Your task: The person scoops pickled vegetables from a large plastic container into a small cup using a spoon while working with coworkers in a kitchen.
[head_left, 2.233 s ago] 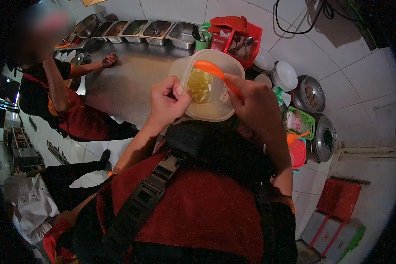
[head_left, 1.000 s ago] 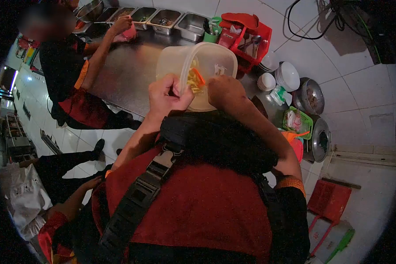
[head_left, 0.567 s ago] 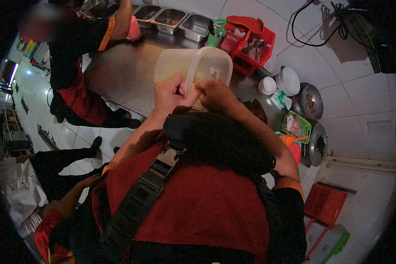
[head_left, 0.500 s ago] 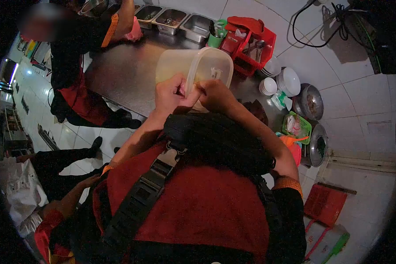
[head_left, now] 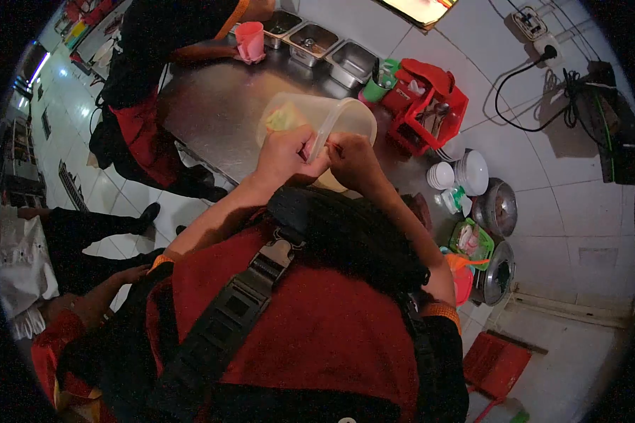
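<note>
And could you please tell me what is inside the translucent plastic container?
Inside the translucent plastic container, a yellow-green mass shows through its wall. The left hand and right hand cover part of it, hiding what lies behind.

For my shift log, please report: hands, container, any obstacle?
Left hand gripping container by its rim; right hand at its mouth, grip unclear. Container tilted, yellowish food inside. Pink cup beyond; no obstruction visible.
</note>
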`<act>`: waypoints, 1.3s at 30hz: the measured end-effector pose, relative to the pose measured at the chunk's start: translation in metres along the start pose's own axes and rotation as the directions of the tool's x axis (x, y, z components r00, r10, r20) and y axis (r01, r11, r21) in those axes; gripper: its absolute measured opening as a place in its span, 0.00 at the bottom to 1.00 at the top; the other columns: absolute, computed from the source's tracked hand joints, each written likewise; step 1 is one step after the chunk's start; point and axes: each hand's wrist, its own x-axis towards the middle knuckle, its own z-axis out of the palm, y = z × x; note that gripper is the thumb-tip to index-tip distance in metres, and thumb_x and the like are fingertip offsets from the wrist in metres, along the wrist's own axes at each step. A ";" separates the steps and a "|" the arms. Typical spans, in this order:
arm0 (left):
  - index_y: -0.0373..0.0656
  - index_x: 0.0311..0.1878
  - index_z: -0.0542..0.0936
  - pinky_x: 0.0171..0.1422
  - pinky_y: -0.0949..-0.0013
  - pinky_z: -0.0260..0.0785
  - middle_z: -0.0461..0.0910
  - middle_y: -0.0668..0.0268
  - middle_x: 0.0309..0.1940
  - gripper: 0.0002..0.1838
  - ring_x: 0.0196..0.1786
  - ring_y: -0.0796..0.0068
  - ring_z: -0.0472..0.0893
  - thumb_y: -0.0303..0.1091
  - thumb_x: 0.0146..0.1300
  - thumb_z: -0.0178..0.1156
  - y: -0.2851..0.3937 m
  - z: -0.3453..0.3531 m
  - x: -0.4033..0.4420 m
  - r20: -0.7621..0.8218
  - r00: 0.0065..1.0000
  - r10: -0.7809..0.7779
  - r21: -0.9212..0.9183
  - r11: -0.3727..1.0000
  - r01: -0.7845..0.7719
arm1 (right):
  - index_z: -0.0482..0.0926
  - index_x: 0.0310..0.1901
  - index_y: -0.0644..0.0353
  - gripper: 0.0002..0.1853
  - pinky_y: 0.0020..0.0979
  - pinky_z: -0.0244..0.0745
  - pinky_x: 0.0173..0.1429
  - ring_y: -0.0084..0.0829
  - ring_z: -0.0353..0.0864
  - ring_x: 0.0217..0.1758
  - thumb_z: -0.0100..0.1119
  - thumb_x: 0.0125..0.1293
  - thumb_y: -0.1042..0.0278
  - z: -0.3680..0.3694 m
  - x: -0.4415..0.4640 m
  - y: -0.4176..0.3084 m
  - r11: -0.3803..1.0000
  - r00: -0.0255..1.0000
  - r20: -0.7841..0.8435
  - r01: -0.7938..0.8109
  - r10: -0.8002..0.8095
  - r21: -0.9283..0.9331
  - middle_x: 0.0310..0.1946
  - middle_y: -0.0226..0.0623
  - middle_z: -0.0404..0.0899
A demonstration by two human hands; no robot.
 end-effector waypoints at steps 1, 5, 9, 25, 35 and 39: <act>0.41 0.26 0.76 0.27 0.73 0.67 0.72 0.68 0.15 0.12 0.20 0.81 0.74 0.35 0.50 0.69 -0.003 -0.003 0.001 -0.012 1.000 -0.004 0.006 1.000 0.004 | 0.78 0.32 0.65 0.10 0.48 0.74 0.36 0.57 0.80 0.31 0.53 0.64 0.66 0.001 0.004 -0.003 1.000 1.000 0.007 0.012 -0.012 0.002 0.24 0.56 0.77; 0.41 0.27 0.76 0.29 0.69 0.69 0.74 0.64 0.16 0.14 0.21 0.76 0.76 0.39 0.49 0.70 -0.014 -0.019 0.005 0.063 0.996 -0.063 0.113 0.992 0.056 | 0.79 0.33 0.65 0.08 0.48 0.74 0.37 0.56 0.81 0.33 0.54 0.64 0.69 -0.002 0.019 -0.017 1.000 1.000 0.009 -0.008 0.008 -0.018 0.25 0.56 0.78; 0.40 0.26 0.74 0.29 0.67 0.69 0.74 0.62 0.17 0.18 0.21 0.72 0.75 0.43 0.49 0.71 -0.014 -0.037 0.012 0.071 0.994 -0.078 -0.004 0.997 0.079 | 0.83 0.39 0.65 0.09 0.44 0.76 0.38 0.53 0.83 0.35 0.56 0.63 0.70 -0.004 0.031 -0.028 0.993 0.997 -0.023 -0.070 0.073 0.093 0.29 0.57 0.80; 0.37 0.23 0.73 0.27 0.60 0.69 0.72 0.55 0.15 0.17 0.20 0.58 0.77 0.41 0.52 0.67 -0.069 -0.063 0.007 0.153 0.977 -0.151 -0.122 0.978 0.170 | 0.84 0.44 0.61 0.11 0.39 0.75 0.35 0.47 0.84 0.29 0.57 0.66 0.68 0.006 0.055 -0.045 0.960 0.956 0.097 -0.280 0.277 0.021 0.29 0.55 0.80; 0.37 0.21 0.72 0.26 0.57 0.67 0.73 0.54 0.16 0.18 0.19 0.58 0.76 0.41 0.52 0.66 -0.111 -0.054 -0.004 0.253 0.967 -0.039 -0.120 0.990 0.072 | 0.85 0.45 0.60 0.11 0.38 0.76 0.37 0.41 0.83 0.31 0.57 0.66 0.67 0.044 0.048 -0.020 0.949 0.941 0.126 -0.307 0.315 -0.074 0.31 0.52 0.81; 0.37 0.23 0.73 0.27 0.57 0.68 0.74 0.53 0.17 0.17 0.21 0.57 0.78 0.41 0.52 0.67 -0.112 -0.061 -0.001 0.318 0.944 -0.091 -0.121 0.983 0.136 | 0.85 0.44 0.62 0.10 0.35 0.75 0.35 0.39 0.83 0.28 0.58 0.65 0.68 0.045 0.056 -0.024 0.933 0.924 0.137 -0.344 0.356 -0.102 0.28 0.53 0.81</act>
